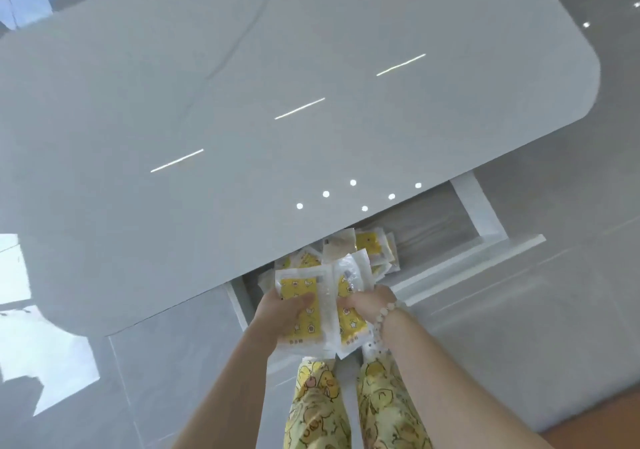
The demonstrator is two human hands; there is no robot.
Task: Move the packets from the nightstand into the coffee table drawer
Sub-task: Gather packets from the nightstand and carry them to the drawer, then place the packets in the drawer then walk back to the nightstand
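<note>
Several packets (369,249) already lie along the back edge of the open drawer (478,258), while our left hand (284,313) and right hand (367,305) each clutch more above its front edge.

Home living room, glossy coffee table (277,85), tiled floor (554,293)

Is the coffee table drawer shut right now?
No, the drawer is pulled out, with packets lying inside it.
</note>
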